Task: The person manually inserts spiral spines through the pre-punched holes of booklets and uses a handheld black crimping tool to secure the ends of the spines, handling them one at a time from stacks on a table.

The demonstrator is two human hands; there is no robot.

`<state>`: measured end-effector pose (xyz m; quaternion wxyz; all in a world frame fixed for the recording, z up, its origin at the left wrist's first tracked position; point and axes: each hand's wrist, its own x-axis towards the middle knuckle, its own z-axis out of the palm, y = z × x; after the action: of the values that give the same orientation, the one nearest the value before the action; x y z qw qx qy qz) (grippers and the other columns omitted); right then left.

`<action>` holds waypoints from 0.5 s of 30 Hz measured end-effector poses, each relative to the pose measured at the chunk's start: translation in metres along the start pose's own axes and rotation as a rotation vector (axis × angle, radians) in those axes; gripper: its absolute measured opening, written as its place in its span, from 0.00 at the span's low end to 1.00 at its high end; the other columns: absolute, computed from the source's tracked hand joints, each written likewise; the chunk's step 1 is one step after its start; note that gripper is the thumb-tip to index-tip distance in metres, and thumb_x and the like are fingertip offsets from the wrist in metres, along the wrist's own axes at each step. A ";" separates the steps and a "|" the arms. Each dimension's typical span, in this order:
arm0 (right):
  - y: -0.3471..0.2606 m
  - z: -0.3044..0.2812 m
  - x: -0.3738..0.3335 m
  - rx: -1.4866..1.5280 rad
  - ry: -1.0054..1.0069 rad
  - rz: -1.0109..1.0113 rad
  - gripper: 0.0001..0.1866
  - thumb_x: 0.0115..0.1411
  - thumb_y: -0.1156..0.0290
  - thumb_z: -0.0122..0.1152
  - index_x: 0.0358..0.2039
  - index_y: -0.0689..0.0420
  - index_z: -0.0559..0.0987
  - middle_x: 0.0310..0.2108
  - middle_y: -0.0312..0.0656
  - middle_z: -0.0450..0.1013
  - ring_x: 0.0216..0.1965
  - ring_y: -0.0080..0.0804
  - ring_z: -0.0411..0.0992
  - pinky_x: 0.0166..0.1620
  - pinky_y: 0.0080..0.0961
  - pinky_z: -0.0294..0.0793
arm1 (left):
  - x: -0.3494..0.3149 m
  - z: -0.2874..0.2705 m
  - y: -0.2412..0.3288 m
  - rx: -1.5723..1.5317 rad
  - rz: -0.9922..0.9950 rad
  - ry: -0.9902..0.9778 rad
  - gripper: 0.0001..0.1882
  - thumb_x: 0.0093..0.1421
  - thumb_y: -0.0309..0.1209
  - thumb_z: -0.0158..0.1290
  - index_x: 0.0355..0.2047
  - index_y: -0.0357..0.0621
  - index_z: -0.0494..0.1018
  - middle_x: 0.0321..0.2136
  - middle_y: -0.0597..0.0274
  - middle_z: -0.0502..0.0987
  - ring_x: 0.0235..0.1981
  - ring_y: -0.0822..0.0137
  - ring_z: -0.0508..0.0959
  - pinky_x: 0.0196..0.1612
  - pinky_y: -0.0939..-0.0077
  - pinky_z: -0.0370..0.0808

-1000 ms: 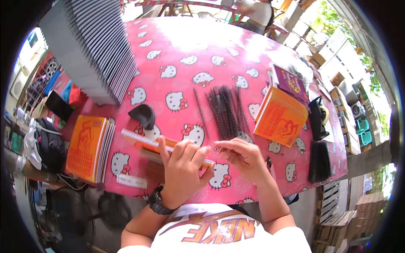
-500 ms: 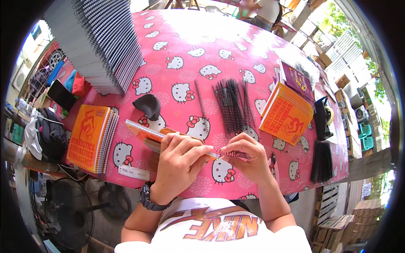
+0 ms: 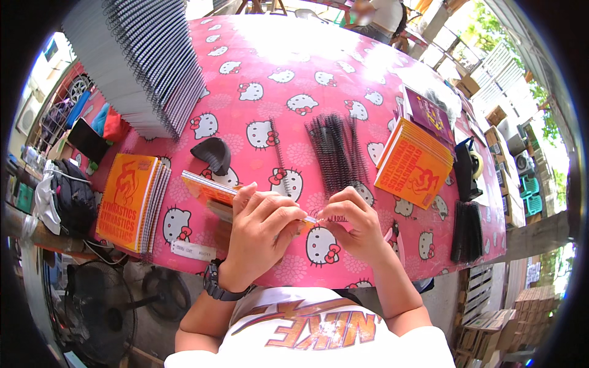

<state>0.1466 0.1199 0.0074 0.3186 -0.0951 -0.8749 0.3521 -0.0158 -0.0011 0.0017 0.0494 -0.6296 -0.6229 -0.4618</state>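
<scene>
Near the front edge of the counter (image 3: 293, 275), your left hand (image 3: 261, 232) clamps the orange notebook (image 3: 210, 191), your curled right hand (image 3: 357, 226) pinches a dark coil (image 3: 337, 218) at its end, and a loose pinch could skew them.

Table cover (image 3: 331, 101) smooth and glossy, plastic-looking, hard glare at the far end. Held notebook (image 3: 205, 186): smooth orange card cover, paper pages. Coil (image 3: 337, 218) at its end is ridged; metal or plastic, can't tell. Loose black coils (image 3: 334, 153): ridged, plastic-looking. Left notebook stack (image 3: 126, 199): smooth card covers, white paper inside. Tall stack (image 3: 116, 61): pale matt paper, coiled edge rough-looking. Curved black piece (image 3: 213, 154) matt, material unclear. Tape dispenser (image 3: 467, 172) black, plastic-looking. Watch (image 3: 215, 283) dark, matt, rubbery strap. Shirt (image 3: 257, 356) soft white cloth, print shiny, metallic-looking. Backpack (image 3: 70, 196) dark cloth. Cartons (image 3: 534, 319) matt brown cardboard.
</scene>
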 end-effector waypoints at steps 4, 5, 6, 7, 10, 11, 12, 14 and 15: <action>0.000 -0.001 0.001 -0.009 -0.018 -0.017 0.17 0.43 0.88 0.62 0.34 0.54 0.78 0.31 0.38 0.68 0.36 0.32 0.68 0.34 0.25 0.72 | -0.007 0.002 -0.001 0.009 0.045 0.053 0.09 0.45 0.28 0.63 0.27 0.53 0.76 0.31 0.71 0.77 0.38 0.67 0.76 0.59 0.61 0.57; 0.000 -0.002 0.000 -0.009 -0.016 -0.016 0.17 0.43 0.88 0.62 0.34 0.54 0.78 0.31 0.38 0.68 0.36 0.32 0.68 0.34 0.25 0.72 | -0.008 0.002 -0.001 -0.005 0.044 0.069 0.09 0.44 0.27 0.63 0.27 0.53 0.76 0.31 0.71 0.77 0.39 0.67 0.76 0.60 0.61 0.55; 0.000 -0.004 0.000 0.008 -0.030 -0.016 0.17 0.44 0.87 0.63 0.33 0.54 0.78 0.31 0.38 0.68 0.35 0.32 0.69 0.34 0.25 0.72 | -0.008 0.002 -0.001 -0.005 0.044 0.068 0.09 0.44 0.27 0.63 0.27 0.53 0.76 0.31 0.71 0.77 0.39 0.67 0.76 0.60 0.61 0.55; -0.001 -0.005 -0.001 0.025 -0.043 -0.016 0.16 0.44 0.86 0.63 0.33 0.54 0.78 0.31 0.38 0.68 0.34 0.31 0.69 0.34 0.25 0.72 | -0.008 0.003 0.001 -0.004 0.042 0.076 0.09 0.44 0.27 0.64 0.27 0.53 0.76 0.31 0.71 0.77 0.39 0.67 0.76 0.60 0.61 0.56; -0.003 -0.007 0.000 0.102 -0.067 0.017 0.14 0.45 0.84 0.65 0.32 0.54 0.79 0.32 0.38 0.70 0.34 0.29 0.70 0.35 0.24 0.73 | -0.007 0.003 0.001 -0.002 0.037 0.081 0.09 0.44 0.27 0.64 0.26 0.53 0.76 0.31 0.70 0.77 0.38 0.67 0.76 0.60 0.61 0.56; -0.002 -0.006 0.001 0.105 -0.067 0.016 0.14 0.45 0.84 0.65 0.32 0.54 0.79 0.32 0.38 0.70 0.34 0.29 0.70 0.35 0.24 0.73 | -0.007 0.003 0.000 -0.002 0.033 0.079 0.09 0.44 0.27 0.64 0.26 0.53 0.76 0.31 0.70 0.77 0.38 0.67 0.76 0.60 0.61 0.55; 0.000 -0.005 0.001 0.167 -0.055 0.009 0.13 0.45 0.84 0.65 0.32 0.54 0.79 0.33 0.38 0.71 0.35 0.29 0.71 0.35 0.23 0.74 | -0.007 0.003 0.001 -0.002 0.036 0.080 0.09 0.44 0.27 0.64 0.26 0.53 0.76 0.31 0.70 0.77 0.38 0.67 0.76 0.60 0.61 0.55; 0.004 -0.003 0.000 0.229 -0.044 0.001 0.13 0.45 0.83 0.66 0.32 0.55 0.79 0.34 0.38 0.72 0.35 0.29 0.72 0.35 0.23 0.75 | -0.006 0.003 0.001 -0.002 0.035 0.076 0.09 0.44 0.27 0.63 0.26 0.53 0.76 0.30 0.70 0.76 0.38 0.67 0.76 0.60 0.62 0.55; 0.005 -0.002 -0.001 0.277 -0.031 0.014 0.13 0.45 0.84 0.66 0.32 0.56 0.79 0.33 0.38 0.72 0.35 0.29 0.73 0.36 0.22 0.74 | -0.007 0.003 0.002 -0.003 0.038 0.076 0.09 0.44 0.27 0.63 0.26 0.53 0.76 0.30 0.70 0.76 0.38 0.67 0.76 0.60 0.62 0.55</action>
<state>0.1481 0.1243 0.0050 0.3129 -0.0507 -0.8221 0.4730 -0.0112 -0.0042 -0.0034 0.0811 -0.6233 -0.6079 -0.4852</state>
